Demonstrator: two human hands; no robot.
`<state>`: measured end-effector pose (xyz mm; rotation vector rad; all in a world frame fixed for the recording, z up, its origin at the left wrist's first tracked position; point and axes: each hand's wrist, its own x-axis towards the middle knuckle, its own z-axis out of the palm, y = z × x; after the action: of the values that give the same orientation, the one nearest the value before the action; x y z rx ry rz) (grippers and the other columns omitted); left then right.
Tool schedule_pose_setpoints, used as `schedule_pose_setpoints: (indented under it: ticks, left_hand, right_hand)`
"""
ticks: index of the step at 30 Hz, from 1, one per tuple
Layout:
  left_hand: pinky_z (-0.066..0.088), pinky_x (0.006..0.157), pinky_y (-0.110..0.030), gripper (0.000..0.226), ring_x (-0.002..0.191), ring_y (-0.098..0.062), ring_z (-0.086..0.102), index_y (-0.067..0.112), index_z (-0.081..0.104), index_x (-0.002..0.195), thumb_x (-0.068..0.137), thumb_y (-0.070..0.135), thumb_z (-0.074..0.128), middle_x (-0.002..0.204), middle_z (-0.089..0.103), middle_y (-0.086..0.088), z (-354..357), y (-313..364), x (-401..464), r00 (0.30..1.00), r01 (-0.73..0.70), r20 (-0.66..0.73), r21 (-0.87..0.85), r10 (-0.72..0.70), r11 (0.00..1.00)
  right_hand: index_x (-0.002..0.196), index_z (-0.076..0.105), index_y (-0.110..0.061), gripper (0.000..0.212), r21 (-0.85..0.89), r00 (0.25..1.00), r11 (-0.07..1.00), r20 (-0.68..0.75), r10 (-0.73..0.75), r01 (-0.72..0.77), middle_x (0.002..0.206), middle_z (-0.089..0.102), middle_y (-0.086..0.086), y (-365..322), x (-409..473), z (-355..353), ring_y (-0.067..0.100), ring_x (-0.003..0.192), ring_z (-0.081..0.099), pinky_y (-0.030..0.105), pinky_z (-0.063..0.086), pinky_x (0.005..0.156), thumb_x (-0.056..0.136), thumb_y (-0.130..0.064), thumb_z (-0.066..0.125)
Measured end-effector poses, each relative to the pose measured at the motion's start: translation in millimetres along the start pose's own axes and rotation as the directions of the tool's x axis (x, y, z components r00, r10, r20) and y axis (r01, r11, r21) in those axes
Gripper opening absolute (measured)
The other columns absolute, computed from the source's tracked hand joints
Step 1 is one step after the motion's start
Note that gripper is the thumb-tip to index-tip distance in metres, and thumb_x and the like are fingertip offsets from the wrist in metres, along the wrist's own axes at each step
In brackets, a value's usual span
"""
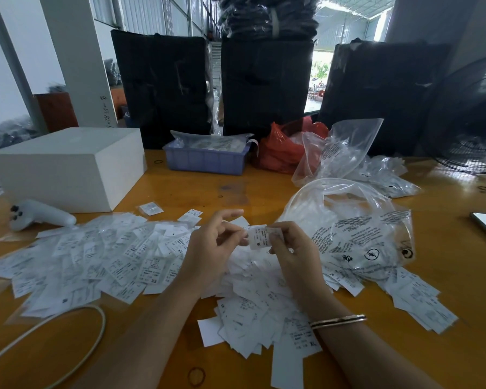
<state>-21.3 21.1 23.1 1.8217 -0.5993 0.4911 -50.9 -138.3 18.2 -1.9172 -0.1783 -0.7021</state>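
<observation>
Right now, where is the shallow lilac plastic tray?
In the head view, the shallow lilac plastic tray sits far back on the orange table, between the big white box and the red plastic bag.

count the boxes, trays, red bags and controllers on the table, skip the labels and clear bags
box: 1
tray: 1
red bag: 1
controller: 1
total: 4
</observation>
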Motion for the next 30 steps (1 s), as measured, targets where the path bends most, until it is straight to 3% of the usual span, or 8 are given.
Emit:
schedule_pose_setpoints:
  ticks: [4, 10, 18, 21, 23, 25, 27, 30]
  left_hand:
    - [0.053, 0.069, -0.013, 0.029, 0.083, 0.0, 0.07, 0.041, 0.052, 0.106, 0.09, 0.018, 0.063, 0.087, 0.072, 0.021, 0.1, 0.9, 0.9, 0.998, 0.058, 0.012, -0.065, -0.057, 0.996]
    - [0.053, 0.071, -0.013, 0.041, 0.086, 0.0, 0.069, 0.039, 0.054, 0.108, 0.085, 0.009, 0.067, 0.09, 0.072, 0.02, 1.3, -1.3, 0.5, 0.998, 0.06, 0.021, -0.093, -0.058, 0.994]
    - [0.053, 0.074, -0.014, 0.035, 0.085, -0.003, 0.07, 0.04, 0.057, 0.106, 0.084, 0.015, 0.069, 0.091, 0.073, 0.018, 2.8, -1.8, 1.0, 0.994, 0.082, 0.074, -0.094, -0.075, 0.992]
    - [0.052, 0.073, -0.013, 0.024, 0.082, 0.0, 0.069, 0.043, 0.057, 0.102, 0.083, 0.032, 0.067, 0.091, 0.07, 0.022, 2.7, -0.9, 0.3, 0.99, 0.113, 0.094, -0.063, -0.107, 0.992]
    - [0.051, 0.068, -0.011, 0.02, 0.073, 0.002, 0.066, 0.041, 0.062, 0.092, 0.076, 0.053, 0.061, 0.082, 0.069, 0.02, 1.2, -0.4, -0.1, 0.989, 0.122, 0.089, -0.01, -0.121, 0.992]
    - [0.047, 0.06, -0.009, 0.028, 0.062, 0.0, 0.062, 0.035, 0.067, 0.079, 0.072, 0.06, 0.057, 0.068, 0.068, 0.014, 1.1, -0.6, -0.4, 0.988, 0.127, 0.09, 0.008, -0.127, 0.992]
    - [0.045, 0.058, -0.008, 0.025, 0.057, -0.001, 0.061, 0.033, 0.067, 0.074, 0.073, 0.056, 0.058, 0.063, 0.067, 0.013, 2.2, -0.3, -0.1, 0.987, 0.131, 0.089, -0.006, -0.13, 0.991]
    - [0.046, 0.058, -0.01, 0.018, 0.058, -0.001, 0.063, 0.03, 0.067, 0.077, 0.077, 0.047, 0.06, 0.065, 0.067, 0.014, 4.0, -1.0, 0.3, 0.99, 0.123, 0.078, -0.039, -0.12, 0.992]
  right_hand:
    - [0.08, 0.054, -0.041, 0.031, -0.005, 1.0, 1.0, -0.003, -0.003, 0.003, 0.078, 0.067, -0.01, -1.0, -0.5, 0.0, 0.008, 0.067, 0.062, 0.03, 0.052, 0.059, 0.09, -0.012, 0.058]
    - [0.08, 0.055, -0.042, 0.035, 0.01, 0.999, 1.0, 0.03, -0.026, 0.025, 0.075, 0.064, -0.017, -3.2, -1.2, -0.5, -0.001, 0.071, 0.061, 0.011, 0.044, 0.056, 0.09, -0.008, 0.058]
    - [0.085, 0.062, -0.035, 0.034, 0.071, 0.984, 0.997, 0.177, -0.02, 0.008, 0.073, 0.066, -0.012, -2.4, -3.0, -0.1, 0.002, 0.067, 0.061, 0.016, 0.047, 0.058, 0.092, -0.003, 0.052]
    - [0.09, 0.063, -0.032, 0.029, 0.128, 0.975, 0.992, 0.223, -0.016, -0.013, 0.075, 0.066, -0.013, -1.4, -2.5, 0.1, 0.001, 0.066, 0.06, 0.014, 0.045, 0.059, 0.093, -0.005, 0.052]
    - [0.095, 0.058, -0.036, 0.029, 0.136, 0.976, 0.99, 0.216, 0.01, -0.041, 0.066, 0.061, -0.012, 0.5, -1.8, 0.9, 0.0, 0.063, 0.057, 0.015, 0.045, 0.058, 0.093, -0.007, 0.054]
    - [0.098, 0.051, -0.039, 0.029, 0.134, 0.98, 0.987, 0.191, 0.061, -0.087, 0.056, 0.051, -0.012, 2.0, -0.9, 2.5, 0.006, 0.058, 0.053, 0.015, 0.043, 0.054, 0.091, -0.012, 0.058]
    - [0.096, 0.049, -0.037, 0.025, 0.135, 0.985, 0.983, 0.137, 0.103, -0.121, 0.055, 0.053, -0.007, 2.8, 0.6, 3.6, 0.013, 0.056, 0.053, 0.019, 0.042, 0.053, 0.089, -0.018, 0.063]
    - [0.085, 0.059, -0.032, 0.014, 0.16, 0.99, 0.979, 0.085, 0.114, -0.126, 0.067, 0.066, -0.01, 1.9, 2.0, 2.7, 0.005, 0.058, 0.056, 0.018, 0.046, 0.057, 0.087, -0.02, 0.065]
